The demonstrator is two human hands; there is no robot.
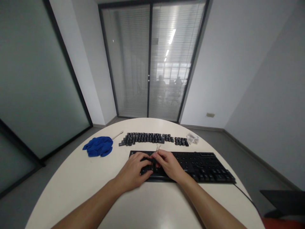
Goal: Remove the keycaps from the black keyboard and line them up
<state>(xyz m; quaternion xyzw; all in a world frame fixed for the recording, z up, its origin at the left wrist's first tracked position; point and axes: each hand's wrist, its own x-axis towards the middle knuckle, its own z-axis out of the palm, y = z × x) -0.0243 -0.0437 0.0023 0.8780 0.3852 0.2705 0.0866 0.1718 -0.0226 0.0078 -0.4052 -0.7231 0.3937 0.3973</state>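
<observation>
A black keyboard (202, 165) lies on the table, many of its keys on the left and middle without caps and its right-end keys still capped. My left hand (134, 170) rests on its left end, fingers apart and thumb near the front edge. Close beside it, my right hand (168, 162) pinches a thin wire tool, apparently a wire keycap puller (158, 147), whose two bent ends stick up beyond the fingers. What lies between the fingertips of both hands is dark and partly hidden. Behind the keyboard, loose black keycaps (144, 138) are laid out in rows.
A crumpled blue cloth (98, 146) lies at the left of the round white table (78, 181), with a thin light-coloured stick (118, 135) next to it. Crumpled white tissue (192, 138) sits at the back right. The keyboard cable (246, 195) runs off the right edge.
</observation>
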